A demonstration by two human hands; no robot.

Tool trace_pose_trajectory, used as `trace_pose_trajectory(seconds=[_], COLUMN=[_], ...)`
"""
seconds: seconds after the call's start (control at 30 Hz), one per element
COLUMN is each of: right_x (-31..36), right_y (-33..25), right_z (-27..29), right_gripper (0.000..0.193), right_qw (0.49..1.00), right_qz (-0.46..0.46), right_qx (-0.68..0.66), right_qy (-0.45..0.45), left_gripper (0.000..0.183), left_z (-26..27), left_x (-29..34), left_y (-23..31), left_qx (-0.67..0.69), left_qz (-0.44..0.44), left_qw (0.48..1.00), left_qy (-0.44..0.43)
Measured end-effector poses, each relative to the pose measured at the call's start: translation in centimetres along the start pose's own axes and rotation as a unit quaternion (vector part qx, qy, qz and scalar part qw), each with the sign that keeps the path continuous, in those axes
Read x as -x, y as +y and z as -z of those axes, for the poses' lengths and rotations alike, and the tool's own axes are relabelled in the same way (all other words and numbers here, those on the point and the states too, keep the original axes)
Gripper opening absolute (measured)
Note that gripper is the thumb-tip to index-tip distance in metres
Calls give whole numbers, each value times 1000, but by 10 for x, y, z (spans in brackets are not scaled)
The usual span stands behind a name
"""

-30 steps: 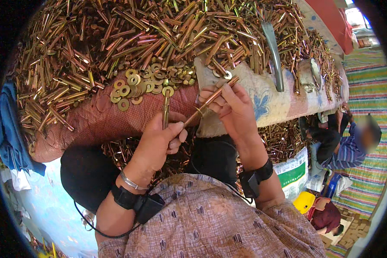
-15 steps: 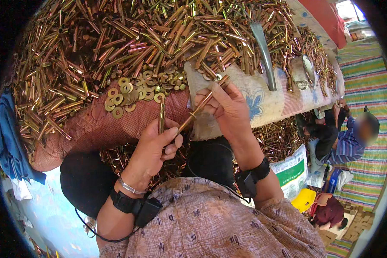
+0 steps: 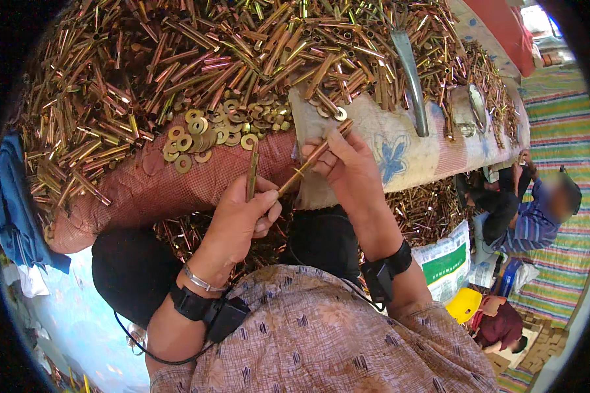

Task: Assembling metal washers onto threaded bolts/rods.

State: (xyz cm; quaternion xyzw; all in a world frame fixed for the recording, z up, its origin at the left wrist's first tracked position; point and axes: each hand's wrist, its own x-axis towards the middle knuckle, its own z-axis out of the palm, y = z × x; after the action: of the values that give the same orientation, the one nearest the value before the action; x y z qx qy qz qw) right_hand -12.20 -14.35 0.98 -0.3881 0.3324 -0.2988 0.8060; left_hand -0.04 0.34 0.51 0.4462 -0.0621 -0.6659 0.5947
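Note:
My left hand [image 3: 233, 219] is closed, with a short brass-coloured metal tube [image 3: 253, 171] standing up out of its fist. Its thumb and fingertips also pinch the lower end of a slim rod. That rod runs up to the right into a copper-coloured metal sleeve [image 3: 319, 153], with a small ring-like piece around it near the sleeve's lower end. My right hand [image 3: 347, 160] pinches the sleeve near its upper end between thumb and fingers. Just beyond both hands, flat brass washers [image 3: 200, 134] lie in a heap on a red mesh-covered roll [image 3: 236, 164].
A large pile of metal tubes [image 3: 177, 59] covers the far side. A grey metal bar [image 3: 412, 85] lies on the pale flowered cloth [image 3: 432, 147]. More parts lie below the roll. At right are a printed sack [image 3: 446, 265], a yellow container [image 3: 463, 304] and two people.
Both hands keep their grips, and the rod and sleeve stay tilted between them. The left hand sits slightly higher and farther right. The whole view has shifted a little.

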Motion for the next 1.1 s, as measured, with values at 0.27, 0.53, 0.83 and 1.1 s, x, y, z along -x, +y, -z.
trace_pose_trajectory(seconds=[0.27,0.53,0.83,1.1], right_x=[4,0,5,6], right_y=[1,-4,-22,-20], right_z=[-9,-12,-17,-9], right_gripper=[19,15,18,14], right_qw=[998,999,996,991], right_qz=[18,17,28,-4], right_qx=[46,36,78,127], right_qy=[37,19,-38,-53], left_gripper=[11,7,11,13], left_z=[-5,-5,-1,3], left_x=[-3,-3,-2,-4], left_y=[-6,-9,-1,-5], left_qx=[-136,-231,-49,50], left_qz=[-92,-192,-78,-24], left_qw=[984,950,996,998], left_qy=[67,80,9,-41])
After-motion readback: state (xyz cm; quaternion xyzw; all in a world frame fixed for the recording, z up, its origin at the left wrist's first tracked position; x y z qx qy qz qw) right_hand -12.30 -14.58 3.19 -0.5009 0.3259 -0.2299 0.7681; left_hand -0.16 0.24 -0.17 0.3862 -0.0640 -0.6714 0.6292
